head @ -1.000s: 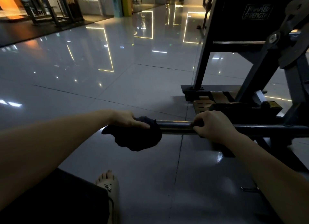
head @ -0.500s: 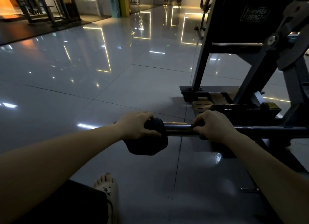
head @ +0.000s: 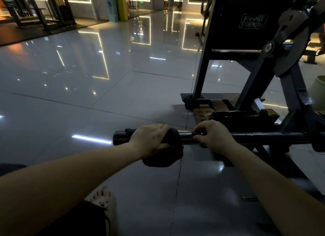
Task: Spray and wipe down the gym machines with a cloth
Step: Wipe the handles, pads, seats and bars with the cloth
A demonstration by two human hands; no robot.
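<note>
L hand (head: 151,139) is gripping a dark cloth (head: 165,158) wrapped over the horiz. bar (head: 121,138), near the bar's free left end; the cloth's slack is hanging below the bar. R hand (head: 214,135) is gripping the bare bar just beside the cloth, fingers curled over the top. The bar is running right into the black machine frame (head: 253,22) w/ a "Hammer Strength" label. Glossy tiled floor (head: 88,103) is reflecting light strips. A sandalled foot (head: 103,198) is resting on the floor.

Soft, matt dark cloth (head: 163,158) bunched under the left hand (head: 149,139), wrapped round a smooth metal bar (head: 186,136). Left of that grip, glossy dark metal with a faint sheen; between it and the right hand (head: 216,135), brighter polished metal. Right of the right-hand grip, matt painted tube (head: 263,137). Beyond both grips, dull dark painted metal frame (head: 202,74). Beneath, glossy polished floor tiles (head: 88,112), mirror-bright with reflections.
</note>
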